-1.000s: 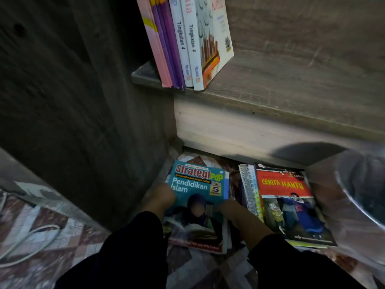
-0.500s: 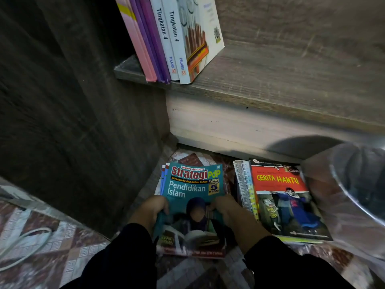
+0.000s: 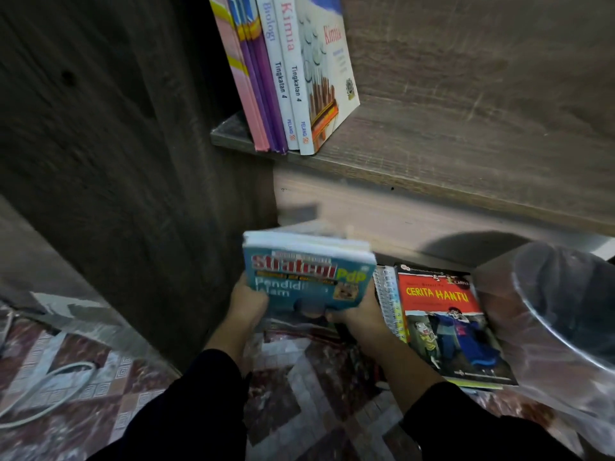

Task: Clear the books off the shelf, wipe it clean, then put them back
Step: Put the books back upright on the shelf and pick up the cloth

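Patterned floor [image 3: 309, 394] | both hands grip book stack [image 3: 306, 281], raised

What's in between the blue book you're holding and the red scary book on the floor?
In the head view, a spiral-bound notebook lies between the blue Strategi book and the red Cerita Hantu book, tucked under the red book's left edge. The right hand is there too.

A home: school textbooks [image 3: 289, 78] on a wooden shelf [image 3: 449, 144], patterned floor [image 3: 316, 394].
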### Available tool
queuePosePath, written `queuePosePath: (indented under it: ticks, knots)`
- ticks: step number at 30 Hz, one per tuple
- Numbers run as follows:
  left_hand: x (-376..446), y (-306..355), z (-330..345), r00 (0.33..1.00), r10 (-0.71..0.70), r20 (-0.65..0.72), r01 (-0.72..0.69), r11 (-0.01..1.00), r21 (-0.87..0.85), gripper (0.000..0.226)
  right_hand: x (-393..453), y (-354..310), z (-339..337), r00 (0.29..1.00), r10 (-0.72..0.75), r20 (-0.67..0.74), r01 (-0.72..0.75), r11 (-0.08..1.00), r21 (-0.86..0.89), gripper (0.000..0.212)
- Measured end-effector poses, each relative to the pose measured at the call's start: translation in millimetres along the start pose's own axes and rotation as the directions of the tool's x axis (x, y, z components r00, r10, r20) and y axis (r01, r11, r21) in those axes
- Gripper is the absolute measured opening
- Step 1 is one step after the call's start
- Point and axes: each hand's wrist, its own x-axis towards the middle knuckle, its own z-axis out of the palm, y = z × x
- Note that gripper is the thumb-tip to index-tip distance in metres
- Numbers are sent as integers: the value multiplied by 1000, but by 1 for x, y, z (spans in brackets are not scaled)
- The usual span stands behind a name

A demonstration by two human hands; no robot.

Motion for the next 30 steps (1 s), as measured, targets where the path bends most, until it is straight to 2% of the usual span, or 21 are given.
queuePosePath:
  ticks: [2, 3, 7, 12, 14, 18, 24, 30]
  knots:
    - [1, -9, -4, 997, -60, 54, 52, 990, 128, 35, 2, 9, -6, 997, 19, 78, -14, 998, -56, 83]
    - [0, -9, -5, 996, -65, 62, 55, 989, 140, 34, 3, 10, -8, 996, 24, 81, -17, 995, -95, 81]
    - [-11, 1, -7, 999, -38, 16, 37, 997, 64, 29, -1, 2, -13, 998, 24, 53, -11, 972, -233, 70]
    - [-38, 12, -15, 999, -42, -13, 41, 998, -40, 35, -27, -14, -21, 996, -19, 84, 49, 926, -375, 72]
    - [-52, 22, -22, 999, -30, -15, 29, 999, -30, 32, -42, -28, -25, 994, -67, 84, 96, 908, -407, 75]
    - [-85, 57, -37, 1000, -16, -24, 16, 1000, 4, 26, -78, -70, -39, 984, -133, 122, 171, 904, -391, 65]
    - [-141, 136, -52, 994, 7, 112, -20, 993, 119, 45, -132, -149, -71, 968, -226, 111, 251, 887, -387, 61]
    - [-179, 217, -51, 943, 53, 327, -150, 949, 279, 48, -163, -219, -117, 975, -203, 86, 220, 900, -376, 38]
